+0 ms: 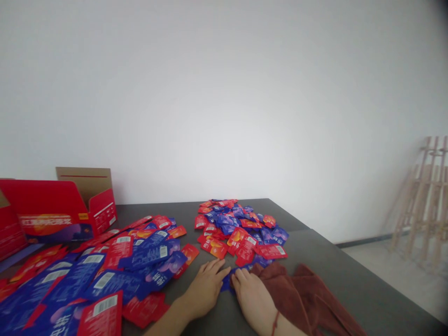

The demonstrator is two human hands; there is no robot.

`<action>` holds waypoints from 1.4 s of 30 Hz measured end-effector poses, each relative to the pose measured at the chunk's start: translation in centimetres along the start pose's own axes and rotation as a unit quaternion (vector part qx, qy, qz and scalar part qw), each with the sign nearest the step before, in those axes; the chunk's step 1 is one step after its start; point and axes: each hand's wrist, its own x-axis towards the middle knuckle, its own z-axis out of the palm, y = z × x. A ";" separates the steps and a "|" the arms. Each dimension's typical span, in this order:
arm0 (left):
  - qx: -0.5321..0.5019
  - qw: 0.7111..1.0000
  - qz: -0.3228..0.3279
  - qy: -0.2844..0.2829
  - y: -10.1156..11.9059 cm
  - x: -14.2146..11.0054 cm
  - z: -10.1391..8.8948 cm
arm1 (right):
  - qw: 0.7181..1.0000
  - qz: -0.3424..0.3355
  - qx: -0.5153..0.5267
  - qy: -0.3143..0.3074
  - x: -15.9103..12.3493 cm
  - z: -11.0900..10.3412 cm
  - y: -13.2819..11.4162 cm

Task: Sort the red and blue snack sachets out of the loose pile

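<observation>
My left hand (205, 287) and my right hand (252, 298) lie on the dark grey table (350, 275), fingertips meeting over a small blue sachet (227, 281) that both press on. Just beyond them spreads a heap of small red and blue sachets (238, 226). To the left lies a wide spread of larger flat red and blue packets (105, 266). A red thread circles my right wrist. Both hands have their fingers curled down close together on the sachet.
An open red carton (59, 212) with a brown flap stands at the back left. A dark red cloth (301, 294) is bunched beside my right hand. A wooden rack (425, 196) leans against the white wall at the far right, off the table.
</observation>
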 end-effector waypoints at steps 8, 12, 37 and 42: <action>0.002 1.000 -0.005 -0.008 0.1 0.0 -0.2 | 0.995 0.091 0.041 -0.014 0.6 -1.0 2.8; 0.008 1.000 -0.009 -0.016 0.2 0.1 -0.4 | 0.998 0.058 0.001 -0.011 -1.8 -0.7 2.7; -0.015 0.999 -0.044 0.029 1.5 0.2 -0.2 | 0.980 0.094 0.173 -0.040 0.9 -1.4 3.5; -0.013 0.996 -0.063 0.055 3.8 2.4 0.7 | 0.968 0.105 0.223 -0.047 1.2 -3.0 3.2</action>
